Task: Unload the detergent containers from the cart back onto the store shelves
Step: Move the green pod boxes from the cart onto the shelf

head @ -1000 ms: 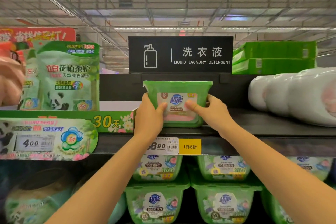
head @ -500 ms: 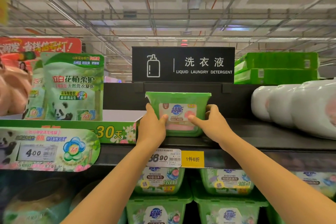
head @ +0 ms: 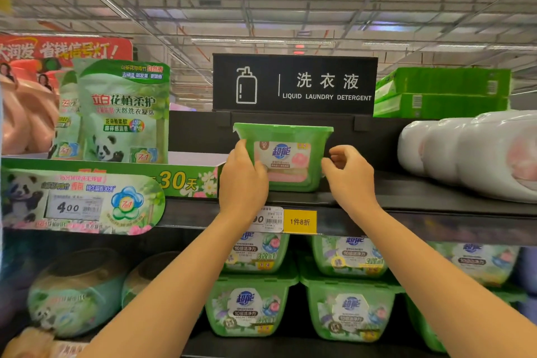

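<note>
Left hand [head: 242, 180] grips the left side of the green plastic detergent tub [head: 286, 160], thumb on its pink-labelled front. Right hand [head: 347, 176] is curled just beside the tub's right edge, honestly can't tell if it's gripping. Tub stands on the black top shelf [head: 421, 197], under the black aisle sign [head: 295, 84].

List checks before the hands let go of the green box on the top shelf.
1. Green box flat on the top shelf: ok.
2. Label faces the aisle: ok.
3. Gap to the white packs on its right: ok.
4. Left hand free of the box: not ok, it grips the left side.
5. Right hand free of the box: cannot tell, curled fingers sit at the right edge.
</note>
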Tool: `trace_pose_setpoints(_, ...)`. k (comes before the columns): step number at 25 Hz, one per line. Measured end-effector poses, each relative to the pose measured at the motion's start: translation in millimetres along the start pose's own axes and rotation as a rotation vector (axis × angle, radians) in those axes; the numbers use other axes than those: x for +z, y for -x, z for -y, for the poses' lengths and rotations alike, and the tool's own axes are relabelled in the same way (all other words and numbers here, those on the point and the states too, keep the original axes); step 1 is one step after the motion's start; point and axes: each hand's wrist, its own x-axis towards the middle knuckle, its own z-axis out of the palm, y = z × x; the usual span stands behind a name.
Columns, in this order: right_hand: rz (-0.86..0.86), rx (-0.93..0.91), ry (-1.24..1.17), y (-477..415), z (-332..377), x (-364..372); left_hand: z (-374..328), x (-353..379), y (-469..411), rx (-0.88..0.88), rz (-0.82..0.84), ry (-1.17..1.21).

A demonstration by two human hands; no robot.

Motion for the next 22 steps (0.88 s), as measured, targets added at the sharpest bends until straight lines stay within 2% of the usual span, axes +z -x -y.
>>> trace_pose_setpoints(3,-0.050,-0.150,-0.177,34.0,10.0,-17.3,-6.2,-13.5,27.6,0.124,-0.104,0.214)
trace_pose_setpoints(7,-0.043,-0.165,-0.306,99.5,-3.2,-51.2,7.5,-31.5,93.1,0.019,-0.001,0.573)
trace_pose_setpoints(11,0.005,0.067,-0.327,183.3,-49.3,-75.5,43.9,-23.7,179.4,-0.255,0.248,0.745)
trace_pose_setpoints(16,-0.034,0.459,-0.231,299.9,-103.6,-98.3,92.2,-6.9,268.8,-0.495,0.518,0.715)
trace_pose_setpoints(22,-0.039,0.888,-0.078,444.1,-114.7,-113.7,139.2,-6.6,377.9,-0.721,0.872,0.633)
